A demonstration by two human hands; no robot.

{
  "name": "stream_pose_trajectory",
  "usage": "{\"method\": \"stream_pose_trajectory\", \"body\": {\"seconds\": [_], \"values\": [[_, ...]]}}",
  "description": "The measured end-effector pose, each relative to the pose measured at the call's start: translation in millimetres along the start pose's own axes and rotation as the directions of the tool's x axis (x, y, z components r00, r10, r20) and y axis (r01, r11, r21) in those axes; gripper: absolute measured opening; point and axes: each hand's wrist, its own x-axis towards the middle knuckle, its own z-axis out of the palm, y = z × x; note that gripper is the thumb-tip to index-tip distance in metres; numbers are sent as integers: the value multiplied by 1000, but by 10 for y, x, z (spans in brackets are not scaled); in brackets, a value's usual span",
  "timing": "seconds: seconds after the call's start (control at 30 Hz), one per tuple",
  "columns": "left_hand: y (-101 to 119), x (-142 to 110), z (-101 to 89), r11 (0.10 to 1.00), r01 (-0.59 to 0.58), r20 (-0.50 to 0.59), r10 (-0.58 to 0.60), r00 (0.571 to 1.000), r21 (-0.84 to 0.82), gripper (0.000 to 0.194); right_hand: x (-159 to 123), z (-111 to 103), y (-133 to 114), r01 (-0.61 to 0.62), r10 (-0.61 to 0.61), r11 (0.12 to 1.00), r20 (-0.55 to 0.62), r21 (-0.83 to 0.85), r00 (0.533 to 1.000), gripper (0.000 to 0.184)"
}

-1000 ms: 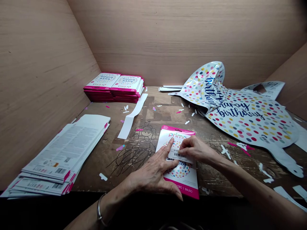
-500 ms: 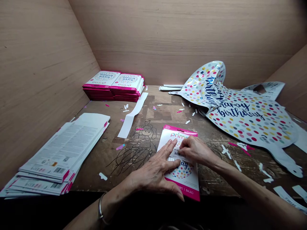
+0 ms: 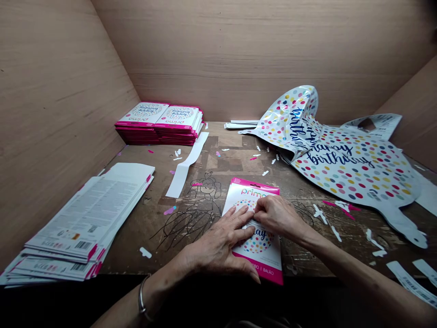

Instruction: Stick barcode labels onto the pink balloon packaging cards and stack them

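A flat "prima" balloon packet point(image 3: 261, 255), white with pink ends and a dotted print, lies on the worn tabletop in front of me. My left hand point(image 3: 225, 241) rests across its left side, fingers spread and pressing on it. Over the middle of the packet, my right hand point(image 3: 276, 216) is closed in a pinch, its fingertips close to my left fingers. What those fingertips hold, if anything, is hidden. Right of the hands lie printed dotted foil balloons point(image 3: 362, 173), the upper one folded. Barcode label strips point(image 3: 411, 284) lie at the lower right edge.
Stacked pink-edged packets point(image 3: 159, 123) stand at the back left. A pile of white printed card sleeves point(image 3: 92, 214) lies at the near left. A white paper strip point(image 3: 186, 166) and scattered paper scraps point(image 3: 319, 214) are on the table. Wooden panels point(image 3: 239, 59) enclose it.
A barcode label visible between the hands on the packet is now out of sight. My right hand has shifted slightly over that spot. The left hand stays spread on the packet.
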Motion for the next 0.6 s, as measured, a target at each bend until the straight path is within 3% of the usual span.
{"method": "stream_pose_trajectory", "body": {"seconds": [0.1, 0.23, 0.43, 0.6], "values": [[8, -3, 2, 1000, 8, 4, -8, 1000, 1, 81, -105, 72, 48, -21, 17, 999, -116, -35, 993, 22], [16, -8, -6, 1000, 10, 24, -10, 1000, 6, 84, -210, 225, 224, -71, 67, 997, -345, 0, 936, 62], [29, -11, -37, 999, 30, 71, -31, 997, 24, 91, -230, 352, 442, -32, 82, 989, -357, 144, 930, 62], [71, -57, 6, 996, 25, 26, -28, 999, 90, 93, -238, 359, 529, -25, 116, 969, -364, 246, 924, 59]]}}
